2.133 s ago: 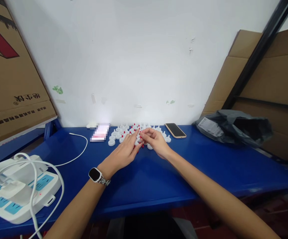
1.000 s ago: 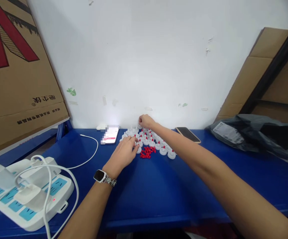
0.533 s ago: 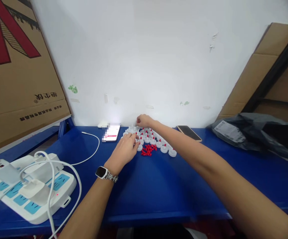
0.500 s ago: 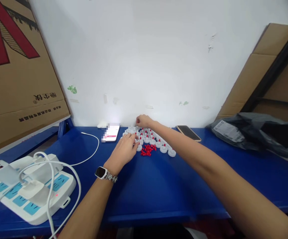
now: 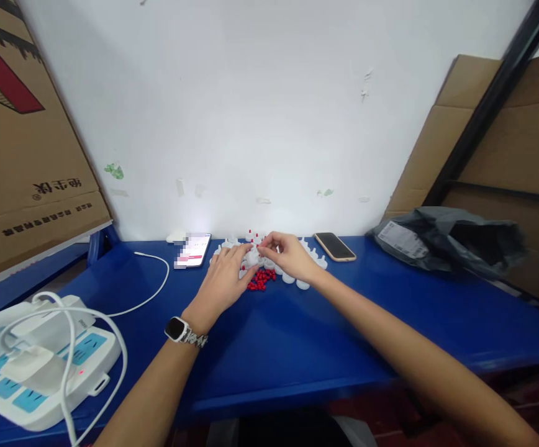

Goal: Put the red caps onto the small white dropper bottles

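Several white, round plastic caps with pointed nozzles stand grouped on the table near the wall, some with red tips on them. In front of them lies a pile of small red tips. My left hand, wearing a watch on its wrist, has its thumb and fingers around a white nozzle cap. My right hand reaches in from the right, thumb and forefinger pinched together right at that cap's top. Whatever the pinch holds is too small to make out.
A lit phone lies left of the caps, a dark-screened phone to their right. A power strip with plugs and white cables fills the table's left front. A grey plastic bag rests at right; a large cardboard box stands left.
My right hand has come from the back of the group towards me and meets my left hand at a white cap. My left thumb and fingers now surround that cap. The view has shifted right.
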Demonstrator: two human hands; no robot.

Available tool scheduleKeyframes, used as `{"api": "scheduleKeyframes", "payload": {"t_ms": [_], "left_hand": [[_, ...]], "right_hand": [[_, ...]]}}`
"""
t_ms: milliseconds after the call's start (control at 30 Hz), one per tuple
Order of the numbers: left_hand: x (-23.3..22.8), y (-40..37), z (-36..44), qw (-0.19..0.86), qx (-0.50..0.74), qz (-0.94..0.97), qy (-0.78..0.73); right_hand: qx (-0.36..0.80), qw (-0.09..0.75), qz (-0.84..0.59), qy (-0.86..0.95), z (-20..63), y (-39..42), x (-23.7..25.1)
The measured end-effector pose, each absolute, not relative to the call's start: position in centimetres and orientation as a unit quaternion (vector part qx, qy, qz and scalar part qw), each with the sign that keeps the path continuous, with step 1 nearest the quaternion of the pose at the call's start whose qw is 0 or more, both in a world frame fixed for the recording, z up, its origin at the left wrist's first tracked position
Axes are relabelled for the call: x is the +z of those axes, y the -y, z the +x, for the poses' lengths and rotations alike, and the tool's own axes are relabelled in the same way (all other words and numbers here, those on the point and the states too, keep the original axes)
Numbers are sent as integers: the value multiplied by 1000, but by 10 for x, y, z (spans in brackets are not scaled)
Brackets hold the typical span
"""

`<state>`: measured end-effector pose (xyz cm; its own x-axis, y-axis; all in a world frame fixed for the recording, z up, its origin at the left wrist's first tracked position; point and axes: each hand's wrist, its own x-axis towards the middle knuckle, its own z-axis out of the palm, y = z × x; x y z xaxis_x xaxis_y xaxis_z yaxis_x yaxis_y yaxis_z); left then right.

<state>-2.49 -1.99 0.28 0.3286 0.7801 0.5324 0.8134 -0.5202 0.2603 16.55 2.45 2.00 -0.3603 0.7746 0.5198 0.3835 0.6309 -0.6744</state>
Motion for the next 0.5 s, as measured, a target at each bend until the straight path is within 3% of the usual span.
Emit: {"api": "scheduleKeyframes", "payload": {"t_ms": [133, 300, 500], "left_hand": [[-1, 21, -23, -15, -273, -840, 468], [-6, 15, -25, -29, -281, -844, 456], [-8, 12, -25, -53, -277, -852, 442]], "right_hand": [[170, 410, -392, 806, 186, -3, 6], [-64, 245, -386, 887, 202, 6, 3], [-140, 157, -410, 887, 197, 5, -5]]}}
